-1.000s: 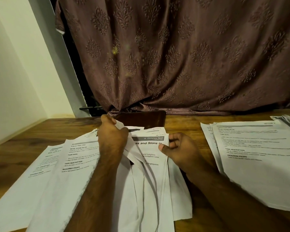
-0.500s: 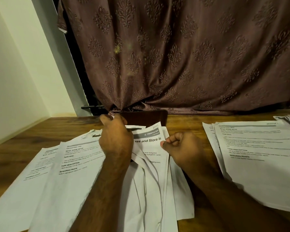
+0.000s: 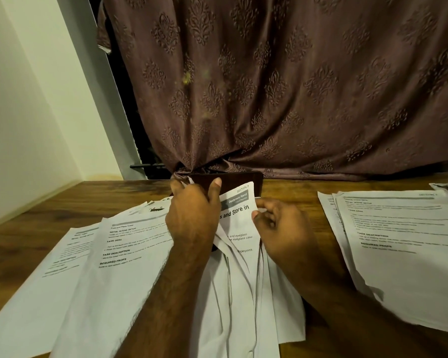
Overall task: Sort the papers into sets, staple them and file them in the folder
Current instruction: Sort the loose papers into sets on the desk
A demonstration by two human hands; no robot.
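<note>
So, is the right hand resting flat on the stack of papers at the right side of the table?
No, the right hand pinches the edge of the middle sheet, apart from the right stack.

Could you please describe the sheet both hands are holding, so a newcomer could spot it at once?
On the brown wooden table, between two spreads of white printed pages, the left hand and right hand hold a sheaf. Its top white sheet alone curls upward, with a grey header band and bold words "and Store in".

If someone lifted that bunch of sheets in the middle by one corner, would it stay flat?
Probably not. The middle sheets already curl and fan apart between the left hand and right hand, so they look thin and floppy. Unstapled, they would likely slide apart.
</note>
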